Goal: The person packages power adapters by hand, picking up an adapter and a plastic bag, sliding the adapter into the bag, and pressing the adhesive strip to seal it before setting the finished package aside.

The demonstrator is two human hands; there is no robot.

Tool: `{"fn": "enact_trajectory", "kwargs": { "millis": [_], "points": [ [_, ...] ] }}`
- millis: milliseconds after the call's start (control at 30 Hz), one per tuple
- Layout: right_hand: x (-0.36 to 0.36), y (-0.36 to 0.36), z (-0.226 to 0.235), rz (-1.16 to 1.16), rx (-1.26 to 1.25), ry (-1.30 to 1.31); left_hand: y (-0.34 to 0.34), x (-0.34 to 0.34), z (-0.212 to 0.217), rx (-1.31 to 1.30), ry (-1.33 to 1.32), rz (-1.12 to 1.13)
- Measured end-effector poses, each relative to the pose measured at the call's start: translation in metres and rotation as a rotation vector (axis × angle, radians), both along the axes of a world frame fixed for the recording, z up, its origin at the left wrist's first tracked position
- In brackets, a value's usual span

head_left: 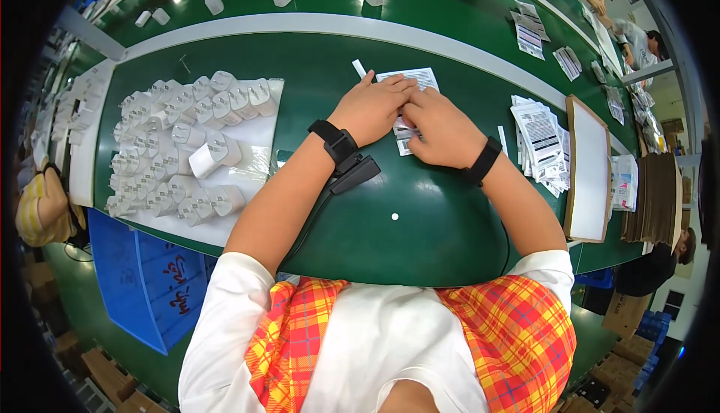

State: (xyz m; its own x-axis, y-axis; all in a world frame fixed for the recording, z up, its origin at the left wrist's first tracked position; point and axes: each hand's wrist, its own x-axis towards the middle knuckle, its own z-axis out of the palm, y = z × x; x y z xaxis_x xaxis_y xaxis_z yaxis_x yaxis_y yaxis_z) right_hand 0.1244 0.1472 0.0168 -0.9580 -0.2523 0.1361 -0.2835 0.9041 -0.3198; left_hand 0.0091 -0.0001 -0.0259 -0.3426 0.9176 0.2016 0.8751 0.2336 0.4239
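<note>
A: In the head view, where is the printed packet [422, 76] being handled?
B: On the green tabletop [442, 240], straight ahead at the far side, partly covered by both hands. The left hand [375, 106] lies over it with fingers stretched out; the right hand [442, 128] meets it, fingers curled in. Whether either one pinches the packet cannot be told, since the fingertips hide the contact.
A: What could go wrong there?
B: The packet might skid or crease if the two hands press unevenly on that smooth surface. With the hands overlapping, a misplaced fold or edge could also go unnoticed. The black cable [306, 225] trailing from the left wrist device [355, 175] might drag on something if that arm swings left.
A: Towards what?
B: The white plug adapters [190, 134], crowded together on the left with prongs up. A knock at their right edge could topple several.
A: And what else is around?
B: A loose packet pile [541, 139] on the right, which a sleeve or elbow could scatter, with a cardboard-edged tray [589, 173] just beyond it. A white strip [358, 68] sits just left of the packet, and a pale rail [300, 23] bounds the far side.
</note>
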Motion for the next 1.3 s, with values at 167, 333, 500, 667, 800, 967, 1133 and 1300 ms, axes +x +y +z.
{"fn": "enact_trajectory", "kwargs": {
  "millis": [167,333,500,667,800,967,1133,1300],
  "points": [
    [0.007,-0.008,0.009,-0.062,-0.123,-0.265,-0.002,-0.003,0.001,-0.049,0.037,-0.035],
    [0.062,-0.001,0.022,0.201,-0.052,-0.161,-0.010,0.001,0.005,-0.080,0.020,-0.043],
    [0.051,0.035,0.051,0.148,-0.263,-0.500,-0.015,0.017,0.015,0.058,0.076,0.026],
    [-0.125,0.054,0.044,-0.359,-0.594,0.001,-0.005,0.014,0.009,0.056,0.083,0.061],
    [-0.223,0.075,-0.017,-0.758,-0.341,0.083,0.001,0.015,0.022,0.093,0.003,0.036],
    [-0.216,0.085,-0.005,-0.690,-1.476,0.117,-0.005,0.012,0.019,0.151,-0.032,0.084],
    [-0.111,0.097,0.035,-0.286,-1.591,-0.063,-0.003,0.010,0.016,0.135,0.044,0.074],
    [-0.034,0.045,0.052,-0.323,-0.626,-0.021,-0.003,0.011,0.014,0.163,0.057,0.086]
  ]
}}
